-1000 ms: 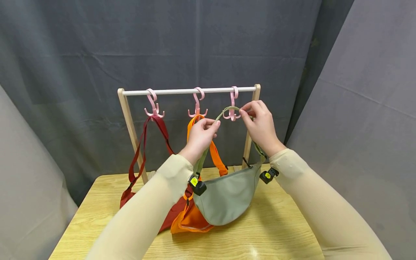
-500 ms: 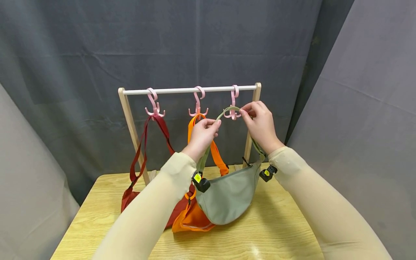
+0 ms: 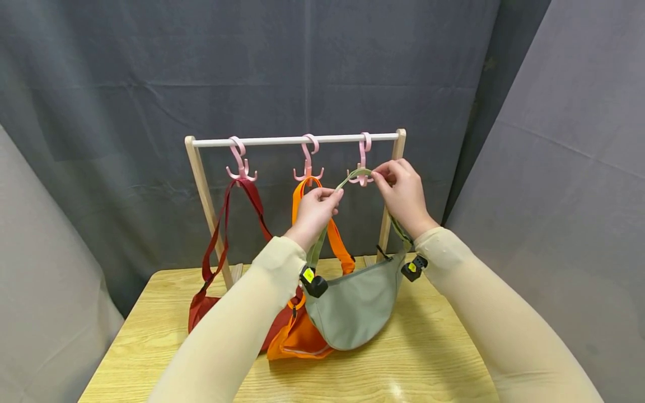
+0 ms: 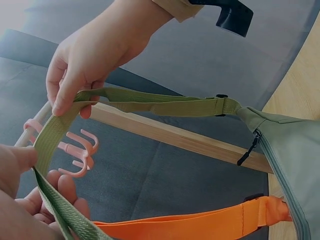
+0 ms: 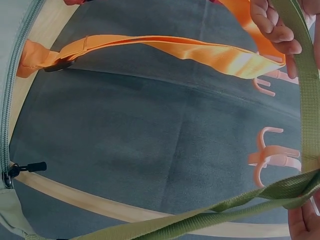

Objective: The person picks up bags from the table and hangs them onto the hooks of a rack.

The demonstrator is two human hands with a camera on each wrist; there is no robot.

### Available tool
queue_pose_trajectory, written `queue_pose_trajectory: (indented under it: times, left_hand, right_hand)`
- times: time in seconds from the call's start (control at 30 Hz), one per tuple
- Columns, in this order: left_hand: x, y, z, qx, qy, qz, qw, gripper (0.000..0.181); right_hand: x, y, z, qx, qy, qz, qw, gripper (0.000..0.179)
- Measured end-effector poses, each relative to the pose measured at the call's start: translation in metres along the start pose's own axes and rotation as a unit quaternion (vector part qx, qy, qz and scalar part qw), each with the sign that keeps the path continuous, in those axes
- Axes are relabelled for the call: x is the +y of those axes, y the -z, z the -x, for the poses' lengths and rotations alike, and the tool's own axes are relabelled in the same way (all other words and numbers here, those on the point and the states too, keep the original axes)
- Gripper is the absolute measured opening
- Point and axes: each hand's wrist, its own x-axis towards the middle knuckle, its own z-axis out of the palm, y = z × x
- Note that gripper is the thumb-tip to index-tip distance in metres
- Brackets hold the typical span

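Observation:
Between my two hands a green strap (image 3: 359, 172) arches up, in front of the right pink hook (image 3: 364, 159). My left hand (image 3: 314, 211) pinches the strap on its left side, and my right hand (image 3: 403, 193) pinches it on the right. From the strap hangs a sage-green crescent bag (image 3: 355, 308), its zip along the top edge. In the left wrist view the strap (image 4: 50, 137) runs between both thumbs, with the pronged pink hook (image 4: 80, 152) behind it. Seen from the right wrist, the hook (image 5: 272, 155) stands apart from the strap.
A white rail (image 3: 272, 141) on wooden legs bears several pink hooks. A dark red bag's strap (image 3: 252, 196) hangs on the left hook (image 3: 241, 162); an orange bag (image 3: 299, 338) hangs from the middle hook (image 3: 308, 159). Beneath is a wooden table (image 3: 428, 341), with grey curtains around.
Both hands keep their pinch on the strap and have barely moved. In the head view the strap's arch has sunk slightly against the right hook.

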Motion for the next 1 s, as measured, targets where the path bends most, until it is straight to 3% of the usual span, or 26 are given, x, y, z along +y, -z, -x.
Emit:
queue_pose_trajectory:
  times: [0.37,1.0]
  left_hand:
    - [-0.0057,0.0005,-0.0004,-0.007,0.005,-0.002,1.0000,0.035]
    - [-0.0010,-0.0021,-0.0022,0.001,-0.001,-0.015,0.9999,0.031]
  right_hand:
    - [0.0054,-0.0030,-0.0002,0.004,0.004,-0.001,1.0000,0.015]
    - [0.0103,-0.0093,-0.0037,0.016,-0.006,-0.007,0.9998,0.015]
